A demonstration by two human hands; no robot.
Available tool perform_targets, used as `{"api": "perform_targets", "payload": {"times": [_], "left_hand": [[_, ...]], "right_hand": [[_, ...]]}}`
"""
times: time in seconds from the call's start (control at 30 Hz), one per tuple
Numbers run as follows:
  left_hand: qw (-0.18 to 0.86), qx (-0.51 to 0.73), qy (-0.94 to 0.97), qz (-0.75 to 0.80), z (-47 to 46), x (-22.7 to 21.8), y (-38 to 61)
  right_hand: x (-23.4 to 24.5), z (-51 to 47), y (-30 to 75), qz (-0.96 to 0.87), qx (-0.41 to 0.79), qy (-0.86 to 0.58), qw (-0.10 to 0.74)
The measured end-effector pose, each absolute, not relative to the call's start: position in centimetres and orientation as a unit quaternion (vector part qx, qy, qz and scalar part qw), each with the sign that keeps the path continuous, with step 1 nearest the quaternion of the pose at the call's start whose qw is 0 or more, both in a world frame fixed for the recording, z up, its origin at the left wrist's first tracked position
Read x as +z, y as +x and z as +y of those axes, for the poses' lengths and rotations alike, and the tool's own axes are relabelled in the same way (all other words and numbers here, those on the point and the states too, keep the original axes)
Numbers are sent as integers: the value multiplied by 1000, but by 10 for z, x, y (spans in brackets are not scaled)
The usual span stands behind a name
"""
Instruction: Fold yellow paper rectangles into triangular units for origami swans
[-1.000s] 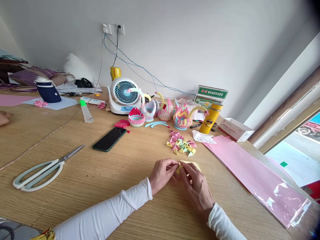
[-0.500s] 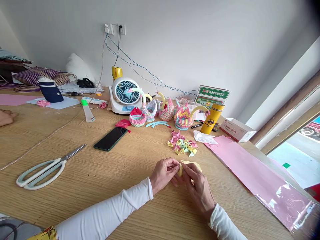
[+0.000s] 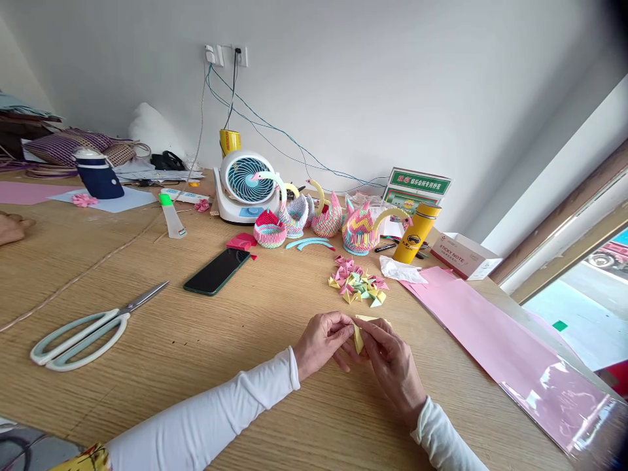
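Note:
Between my two hands is a small piece of folded yellow paper. My left hand pinches its left side with thumb and forefinger. From the right, my right hand grips the same piece, its fingertips at the upper edge. More yellow paper lies on the table just behind my right hand, partly covered by it. Beyond the hands sits a loose pile of folded paper triangles in pink, yellow and green. Several folded-paper swans stand farther back.
A black phone and white-handled scissors lie left. A glue bottle and a fan stand behind. At right are a yellow bottle, a sticky note box and pink paper. Another person's hand rests at far left.
The yellow piece has turned slightly between my fingers, showing a longer shape below them. My right hand has shifted a little over the yellow paper behind it.

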State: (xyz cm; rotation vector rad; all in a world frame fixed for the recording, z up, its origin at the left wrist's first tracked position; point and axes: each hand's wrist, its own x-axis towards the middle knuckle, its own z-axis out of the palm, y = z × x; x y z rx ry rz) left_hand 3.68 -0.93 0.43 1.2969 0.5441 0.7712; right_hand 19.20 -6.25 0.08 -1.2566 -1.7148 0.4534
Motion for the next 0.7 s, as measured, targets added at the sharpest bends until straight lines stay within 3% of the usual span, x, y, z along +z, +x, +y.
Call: {"api": "perform_targets", "payload": {"times": [0.7], "left_hand": [[695, 335, 582, 259, -8, 8, 38]], "right_hand": [[-4, -58, 193, -678, 215, -507, 487]]}}
